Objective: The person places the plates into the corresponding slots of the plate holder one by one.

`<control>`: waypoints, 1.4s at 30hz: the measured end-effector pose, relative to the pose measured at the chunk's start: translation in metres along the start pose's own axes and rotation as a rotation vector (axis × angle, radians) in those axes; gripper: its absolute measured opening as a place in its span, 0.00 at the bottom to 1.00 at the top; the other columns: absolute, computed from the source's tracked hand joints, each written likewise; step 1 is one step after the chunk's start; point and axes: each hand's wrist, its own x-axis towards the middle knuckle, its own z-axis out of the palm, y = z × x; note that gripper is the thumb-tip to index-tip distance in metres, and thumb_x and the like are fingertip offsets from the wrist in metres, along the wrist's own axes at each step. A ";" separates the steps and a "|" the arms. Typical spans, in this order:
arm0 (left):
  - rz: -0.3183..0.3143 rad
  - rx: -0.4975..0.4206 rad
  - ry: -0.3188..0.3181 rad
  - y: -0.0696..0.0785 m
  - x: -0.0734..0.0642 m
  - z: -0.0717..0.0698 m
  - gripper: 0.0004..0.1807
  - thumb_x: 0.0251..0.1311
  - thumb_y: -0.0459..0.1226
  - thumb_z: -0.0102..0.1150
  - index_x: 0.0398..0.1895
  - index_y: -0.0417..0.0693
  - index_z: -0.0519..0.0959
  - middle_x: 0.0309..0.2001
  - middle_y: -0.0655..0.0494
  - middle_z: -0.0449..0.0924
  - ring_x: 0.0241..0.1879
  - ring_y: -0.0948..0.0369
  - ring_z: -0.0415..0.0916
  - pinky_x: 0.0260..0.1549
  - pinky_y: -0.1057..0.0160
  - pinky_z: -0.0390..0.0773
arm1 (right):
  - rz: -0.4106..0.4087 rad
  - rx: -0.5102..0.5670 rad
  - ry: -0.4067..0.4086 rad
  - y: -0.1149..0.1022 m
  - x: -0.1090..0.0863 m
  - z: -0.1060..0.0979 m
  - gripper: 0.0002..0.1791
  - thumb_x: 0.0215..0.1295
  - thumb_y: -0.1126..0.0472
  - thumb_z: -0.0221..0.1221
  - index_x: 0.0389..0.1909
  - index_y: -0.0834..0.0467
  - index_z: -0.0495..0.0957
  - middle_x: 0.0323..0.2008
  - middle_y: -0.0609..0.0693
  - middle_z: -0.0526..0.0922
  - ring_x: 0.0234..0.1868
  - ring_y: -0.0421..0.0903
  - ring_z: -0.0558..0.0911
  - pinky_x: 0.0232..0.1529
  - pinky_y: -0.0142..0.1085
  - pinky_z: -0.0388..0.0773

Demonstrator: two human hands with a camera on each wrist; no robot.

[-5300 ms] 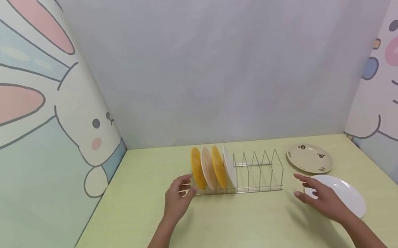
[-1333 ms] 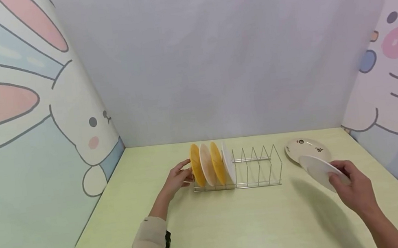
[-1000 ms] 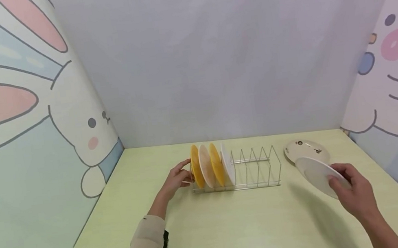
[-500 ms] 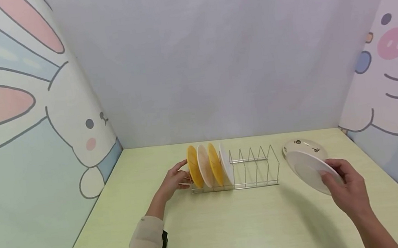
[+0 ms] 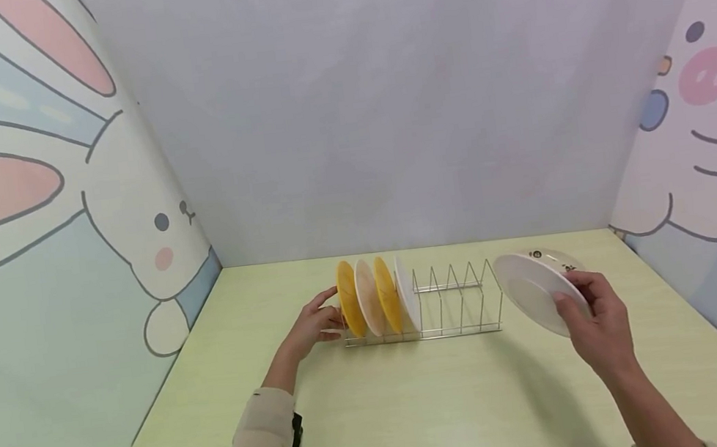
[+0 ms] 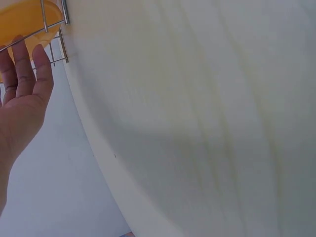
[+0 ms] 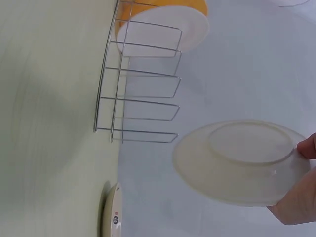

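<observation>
My right hand (image 5: 599, 325) pinches a white plate (image 5: 534, 292) by its near right edge, thumb on the face towards me. The plate is tilted in the air, just right of the wire plate rack (image 5: 462, 333). In the right wrist view the plate's foot ring (image 7: 252, 142) shows. At the rack's left end, my left hand (image 5: 310, 326) has extended fingers touching the end wire beside a yellow plate (image 5: 350, 302). Also upright in the rack's left slots are a pale pinkish plate (image 5: 369, 300), a second yellow plate (image 5: 388, 297) and a white plate (image 5: 409, 295).
A cream plate with small dark motifs (image 5: 555, 257) lies on the table behind the held plate, partly hidden by it. The rack's right-hand slots show bare wires. A grey backdrop and printed side walls enclose the pale yellow-green table (image 5: 419, 408).
Earlier my right hand hovered over the white plate on the table; it has since lifted it and carried it left and up towards the rack. My left hand has moved against the rack's end.
</observation>
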 end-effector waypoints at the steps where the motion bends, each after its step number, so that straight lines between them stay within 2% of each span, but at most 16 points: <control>1: 0.003 0.002 0.002 0.000 0.000 0.000 0.31 0.61 0.34 0.48 0.69 0.56 0.59 0.39 0.45 0.81 0.42 0.43 0.77 0.40 0.48 0.76 | -0.006 0.013 -0.001 0.000 0.000 0.003 0.15 0.58 0.77 0.54 0.47 0.69 0.71 0.35 0.37 0.78 0.35 0.35 0.76 0.35 0.21 0.70; 11: 0.037 -0.019 0.043 -0.001 0.001 0.003 0.32 0.59 0.33 0.48 0.69 0.51 0.60 0.37 0.46 0.81 0.38 0.47 0.79 0.41 0.45 0.75 | -0.004 0.151 -0.006 -0.005 0.000 0.037 0.15 0.59 0.77 0.53 0.48 0.69 0.70 0.36 0.42 0.78 0.38 0.38 0.77 0.34 0.23 0.73; 19: 0.067 -0.042 -0.005 0.005 -0.002 0.002 0.32 0.60 0.29 0.48 0.70 0.46 0.56 0.35 0.49 0.80 0.43 0.38 0.75 0.43 0.43 0.73 | 0.045 0.238 -0.035 -0.008 0.000 0.057 0.14 0.60 0.77 0.52 0.48 0.70 0.69 0.36 0.45 0.78 0.39 0.40 0.78 0.34 0.25 0.75; 22: 0.078 -0.050 -0.030 0.013 -0.009 0.004 0.33 0.61 0.28 0.48 0.70 0.43 0.55 0.34 0.50 0.80 0.44 0.36 0.74 0.45 0.40 0.71 | 0.029 0.252 -0.039 -0.010 0.000 0.064 0.14 0.61 0.77 0.52 0.48 0.69 0.69 0.37 0.47 0.77 0.40 0.41 0.78 0.34 0.26 0.75; 25: 0.088 -0.045 -0.044 0.018 -0.014 0.005 0.33 0.61 0.28 0.48 0.70 0.41 0.54 0.35 0.50 0.80 0.43 0.39 0.75 0.46 0.39 0.70 | -0.012 0.275 -0.025 -0.013 0.000 0.071 0.14 0.60 0.77 0.52 0.48 0.70 0.69 0.37 0.48 0.77 0.40 0.42 0.77 0.35 0.26 0.75; 28: 0.082 -0.041 -0.040 0.016 -0.015 0.004 0.32 0.61 0.28 0.48 0.70 0.41 0.55 0.35 0.48 0.80 0.42 0.42 0.76 0.46 0.39 0.69 | -0.068 0.310 0.005 -0.016 0.001 0.079 0.15 0.59 0.78 0.51 0.48 0.72 0.68 0.37 0.50 0.77 0.39 0.43 0.77 0.34 0.26 0.75; 31: 0.067 -0.036 -0.017 0.007 -0.010 0.002 0.31 0.61 0.28 0.48 0.69 0.43 0.57 0.35 0.46 0.80 0.40 0.46 0.78 0.45 0.41 0.71 | -0.112 0.338 0.024 -0.018 0.002 0.087 0.15 0.59 0.79 0.51 0.48 0.73 0.67 0.38 0.52 0.77 0.39 0.43 0.77 0.35 0.26 0.75; 36: 0.053 -0.012 0.023 -0.008 -0.001 -0.004 0.30 0.61 0.32 0.50 0.68 0.49 0.62 0.36 0.47 0.81 0.38 0.50 0.79 0.41 0.49 0.76 | -0.132 0.371 0.017 -0.023 0.001 0.102 0.16 0.58 0.79 0.50 0.49 0.74 0.66 0.39 0.56 0.76 0.40 0.43 0.77 0.35 0.28 0.76; 42: 0.084 0.013 -0.004 -0.009 0.001 -0.005 0.30 0.60 0.33 0.52 0.68 0.49 0.61 0.38 0.47 0.81 0.38 0.50 0.79 0.40 0.53 0.77 | -0.133 0.402 -0.014 -0.043 -0.004 0.115 0.15 0.59 0.81 0.49 0.48 0.77 0.64 0.40 0.65 0.74 0.40 0.46 0.76 0.35 0.31 0.77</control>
